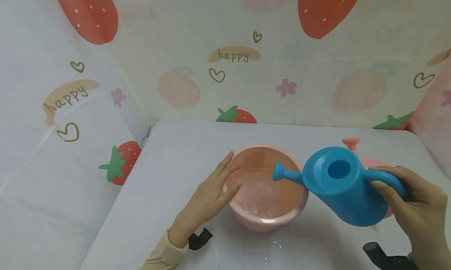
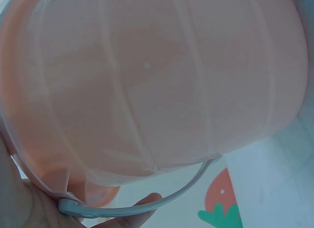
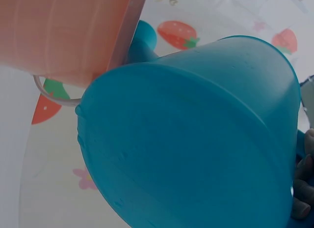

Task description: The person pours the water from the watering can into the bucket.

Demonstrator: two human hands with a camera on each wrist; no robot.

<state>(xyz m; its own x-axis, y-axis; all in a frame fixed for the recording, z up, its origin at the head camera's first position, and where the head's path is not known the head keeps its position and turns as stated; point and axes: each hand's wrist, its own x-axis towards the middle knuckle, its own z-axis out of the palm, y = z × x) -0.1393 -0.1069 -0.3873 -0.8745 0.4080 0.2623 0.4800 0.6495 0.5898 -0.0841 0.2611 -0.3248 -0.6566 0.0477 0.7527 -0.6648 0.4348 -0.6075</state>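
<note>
A blue watering can (image 1: 352,191) hangs tilted over the table, and my right hand (image 1: 415,199) grips its loop handle. Its spout (image 1: 287,175) reaches over the right rim of a pink bucket (image 1: 267,221). Inside the bucket, the bottom looks wet and speckled. My left hand (image 1: 211,193) rests against the bucket's left rim, fingers extended and thumb over the inner edge. In the left wrist view, the bucket's grey bail handle (image 2: 137,209) hangs along its side near my fingers. The right wrist view shows the can's broad base (image 3: 186,149), with droplets near its edge.
Behind the blue can stands a pink object with a flared spout (image 1: 351,142), mostly hidden. Water drops (image 1: 277,244) lie on the white table (image 1: 169,156) in front of the bucket. A strawberry-printed sheet (image 1: 197,38) hangs behind and at the sides.
</note>
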